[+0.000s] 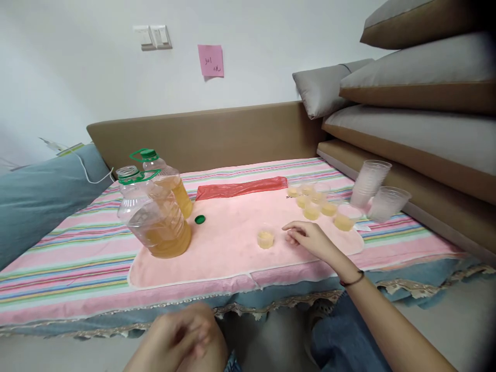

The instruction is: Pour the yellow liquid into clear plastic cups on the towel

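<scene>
Cup (265, 239) near right hand (304, 237), fingers apart; left hand (184, 333) blurred, can't tell; pink note (211, 60) reads perhaps "301".

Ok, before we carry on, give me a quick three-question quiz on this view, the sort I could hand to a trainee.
1. True or false: the right hand is apart from the lone cup on the pink mat.
2. What colour is the loose cap lying on the mat? A) red B) green C) white
3. Which has no cap on its mouth: the nearer jug or the farther jug?

Key: 1. True, a gap shows between fingertips and cup. 2. B. 3. The nearer jug.
</scene>
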Action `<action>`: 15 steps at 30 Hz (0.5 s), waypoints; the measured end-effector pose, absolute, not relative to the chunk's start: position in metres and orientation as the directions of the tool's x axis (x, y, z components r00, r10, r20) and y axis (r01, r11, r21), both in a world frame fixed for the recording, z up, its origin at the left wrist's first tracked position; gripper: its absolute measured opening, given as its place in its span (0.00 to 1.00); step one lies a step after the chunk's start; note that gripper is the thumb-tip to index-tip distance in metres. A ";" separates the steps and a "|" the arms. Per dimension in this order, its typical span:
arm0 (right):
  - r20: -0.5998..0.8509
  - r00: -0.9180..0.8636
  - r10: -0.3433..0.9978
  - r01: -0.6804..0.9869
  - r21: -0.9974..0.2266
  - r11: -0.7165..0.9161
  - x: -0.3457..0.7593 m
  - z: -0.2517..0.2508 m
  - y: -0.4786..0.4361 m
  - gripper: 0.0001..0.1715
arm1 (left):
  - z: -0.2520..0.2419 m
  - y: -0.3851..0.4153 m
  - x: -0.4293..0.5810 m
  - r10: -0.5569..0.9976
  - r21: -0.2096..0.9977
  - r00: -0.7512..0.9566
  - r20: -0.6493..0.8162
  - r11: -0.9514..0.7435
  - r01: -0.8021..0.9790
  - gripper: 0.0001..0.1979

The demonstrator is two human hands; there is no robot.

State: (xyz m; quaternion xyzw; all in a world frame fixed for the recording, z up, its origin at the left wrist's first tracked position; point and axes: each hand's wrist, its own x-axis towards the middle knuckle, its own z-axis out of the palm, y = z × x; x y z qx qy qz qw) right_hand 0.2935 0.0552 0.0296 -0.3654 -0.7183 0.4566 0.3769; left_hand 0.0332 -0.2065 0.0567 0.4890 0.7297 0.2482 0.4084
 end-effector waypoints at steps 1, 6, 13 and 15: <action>0.199 -0.452 0.870 0.190 -0.931 0.311 0.287 0.023 0.066 0.07 | 0.068 -0.181 0.045 0.938 0.788 -0.170 -0.302 0.346 0.509 0.17; 0.156 -0.445 0.882 0.191 -0.946 0.263 0.273 -0.013 0.084 0.15 | 0.069 -0.074 0.073 0.964 0.824 -0.207 -0.165 0.250 0.508 0.04; 0.114 -0.473 0.874 0.145 -0.968 0.204 0.264 -0.020 0.074 0.32 | 0.026 -0.022 0.077 0.926 0.941 -0.371 -0.076 0.189 0.279 0.11; 0.105 -0.464 0.880 0.143 -0.971 0.191 0.260 -0.020 0.073 0.33 | 0.021 -0.022 0.081 0.917 0.964 -0.387 -0.091 0.180 0.198 0.10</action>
